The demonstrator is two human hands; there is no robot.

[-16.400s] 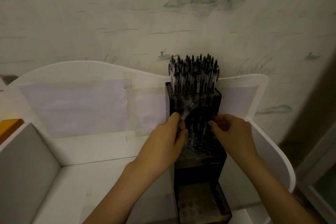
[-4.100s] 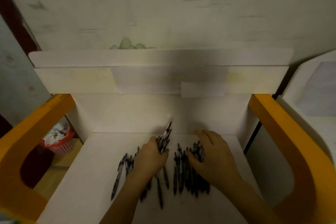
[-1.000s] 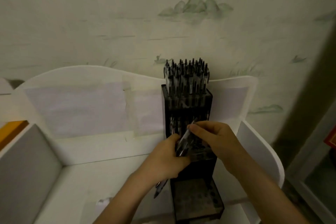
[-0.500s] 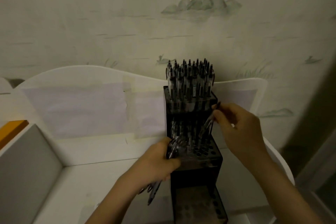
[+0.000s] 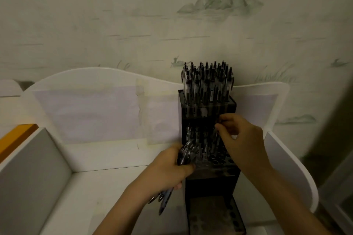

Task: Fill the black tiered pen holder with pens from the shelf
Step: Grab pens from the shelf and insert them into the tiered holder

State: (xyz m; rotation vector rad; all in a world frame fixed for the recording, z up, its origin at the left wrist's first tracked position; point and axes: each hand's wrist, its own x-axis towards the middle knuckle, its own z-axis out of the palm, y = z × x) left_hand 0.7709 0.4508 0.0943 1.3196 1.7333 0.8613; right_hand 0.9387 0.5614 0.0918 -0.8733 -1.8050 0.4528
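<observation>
- The right hand (image 5: pixel 241 139) has dropped from the black tiered plastic pen holder's (image 5: pixel 208 175) edge onto its middle tier, fingers pinching a barely visible pen.
- The left hand (image 5: pixel 168 171) still grips its bundle of dark pens (image 5: pixel 186 155).

Two bare forearms; no sleeves reach the wrists

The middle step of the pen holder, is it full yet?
Not yet. Middle tier shows empty holes in front; top tier is packed.

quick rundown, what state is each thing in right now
top tier: packed with upright pens
middle tier: partly filled, empty holes at the front
bottom tier: empty
left hand: grips a bundle of pens
right hand: pinches one pen over the middle tier
</observation>
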